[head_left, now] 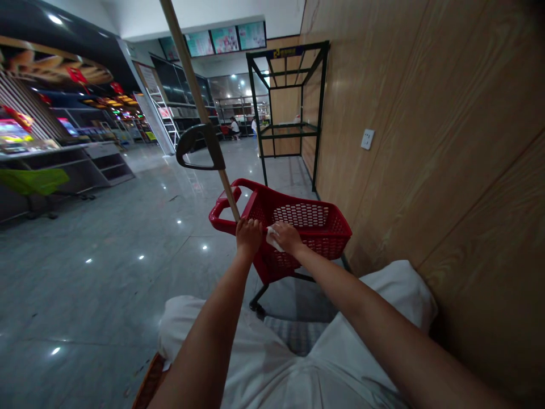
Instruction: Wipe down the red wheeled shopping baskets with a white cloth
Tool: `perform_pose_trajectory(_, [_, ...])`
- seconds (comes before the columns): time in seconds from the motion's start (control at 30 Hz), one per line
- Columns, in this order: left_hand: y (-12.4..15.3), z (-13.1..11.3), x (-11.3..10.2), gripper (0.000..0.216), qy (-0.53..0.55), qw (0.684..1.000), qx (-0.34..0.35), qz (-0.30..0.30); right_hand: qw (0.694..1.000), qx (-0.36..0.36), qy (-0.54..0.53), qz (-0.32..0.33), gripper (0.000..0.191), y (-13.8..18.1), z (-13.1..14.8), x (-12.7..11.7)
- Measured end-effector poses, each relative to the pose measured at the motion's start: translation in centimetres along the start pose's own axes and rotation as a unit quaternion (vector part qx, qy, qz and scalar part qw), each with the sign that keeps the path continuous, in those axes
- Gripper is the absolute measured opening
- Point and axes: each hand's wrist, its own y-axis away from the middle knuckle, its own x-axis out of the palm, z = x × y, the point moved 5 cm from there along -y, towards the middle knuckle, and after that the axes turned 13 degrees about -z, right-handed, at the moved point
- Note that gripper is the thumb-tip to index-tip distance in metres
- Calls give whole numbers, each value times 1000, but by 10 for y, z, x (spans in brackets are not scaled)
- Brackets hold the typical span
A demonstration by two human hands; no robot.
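Beige, a slender pole with a black loop handle slants down to a red plastic shopping cart with lattice sides, standing before the person's knees. The left hand curls closed over the cart's rim by the pole; the right hand, fingers closed, holds a crumpled white cloth against it. Right, a dark metal-framed rack stands beside a wood-panelled wall.

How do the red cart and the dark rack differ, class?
The cart is red; the rack is nearly black. The cart has walls pierced with holes, while the rack is an open frame of bars. The left hand touches the cart, but not the rack. Both stand on the grey floor.
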Motion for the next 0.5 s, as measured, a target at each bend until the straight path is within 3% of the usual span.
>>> perform_pose_trajectory(0.07, [1, 6, 0, 27, 6, 1000, 4, 3, 1000, 5, -10, 19, 31, 2, -7, -1])
perform_pose_trajectory(0.3, [0, 27, -1, 27, 32, 999, -8, -4, 998, 3, 22, 63, 31, 43, -83, -29])
perform_pose_trajectory(0.4, [2, 9, 1, 27, 33, 999, 24, 12, 997, 11, 24, 77, 31, 44, -81, -24])
perform_pose_trajectory(0.5, [11, -22, 9, 28, 62, 995, 53, 57, 997, 11, 18, 79, 30, 34, -56, -13])
